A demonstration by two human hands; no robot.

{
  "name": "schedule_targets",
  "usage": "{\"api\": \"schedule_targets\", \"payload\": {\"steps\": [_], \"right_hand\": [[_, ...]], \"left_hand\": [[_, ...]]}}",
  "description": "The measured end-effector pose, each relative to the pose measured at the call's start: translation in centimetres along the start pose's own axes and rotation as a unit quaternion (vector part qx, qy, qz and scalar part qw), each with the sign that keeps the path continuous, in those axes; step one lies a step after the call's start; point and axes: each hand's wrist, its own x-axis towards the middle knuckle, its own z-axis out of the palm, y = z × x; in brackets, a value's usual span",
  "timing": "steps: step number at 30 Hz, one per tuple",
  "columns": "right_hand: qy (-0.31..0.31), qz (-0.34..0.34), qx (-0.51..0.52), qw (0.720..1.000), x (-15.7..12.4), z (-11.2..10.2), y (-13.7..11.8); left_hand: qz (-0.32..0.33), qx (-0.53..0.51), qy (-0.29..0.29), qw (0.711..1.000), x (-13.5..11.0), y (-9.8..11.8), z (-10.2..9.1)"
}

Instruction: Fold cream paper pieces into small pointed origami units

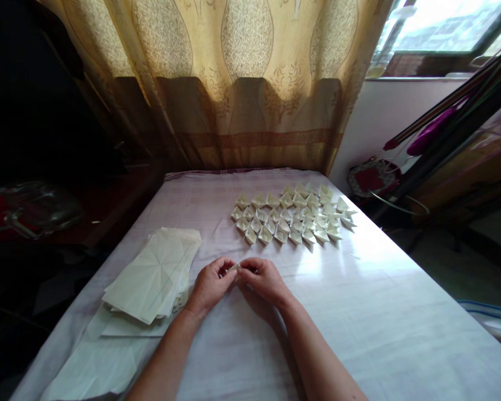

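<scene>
Both hands meet at the middle of the table around a small piece of folded paper point(234, 268), mostly hidden by the fingers. My left hand point(212, 283) pinches its left side between thumb and fingers. On the other side, my right hand point(264, 280) is closed on it too, fingertips almost touching the left ones. Beyond the hands, rows of small folded paper boats point(282, 225) stand close together on the cloth. To the left of my left hand lies a stack of creased paper sheets point(158, 273).
A pale checked cloth point(350, 317) covers the table. More paper point(96, 356) lies under the stack at the near left. A patterned curtain point(246, 67) hangs behind the far edge. A glass jar point(39, 209) stands on dark furniture at left; a bag point(373, 177) is at right.
</scene>
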Motion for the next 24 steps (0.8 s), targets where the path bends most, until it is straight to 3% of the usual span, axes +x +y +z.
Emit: {"api": "schedule_targets", "payload": {"steps": [6, 10, 18, 24], "right_hand": [[-0.002, -0.011, 0.025, 1.000, 0.2, -0.4, 0.6], [-0.021, -0.025, 0.010, 0.999, 0.1, -0.6, 0.5], [0.024, -0.048, -0.050, 0.997, -0.2, -0.1, -0.2], [0.035, -0.040, -0.029, 0.998, -0.4, 0.0, -0.7]], "left_hand": [[0.023, -0.056, 0.009, 0.998, 0.4, -0.7, 0.0], [0.040, -0.035, 0.018, 0.998, 0.2, -0.4, 0.0], [0.072, -0.017, -0.006, 0.997, -0.3, -0.2, 0.0], [0.079, -0.029, -0.016, 0.996, -0.4, -0.1, -0.2]]}}
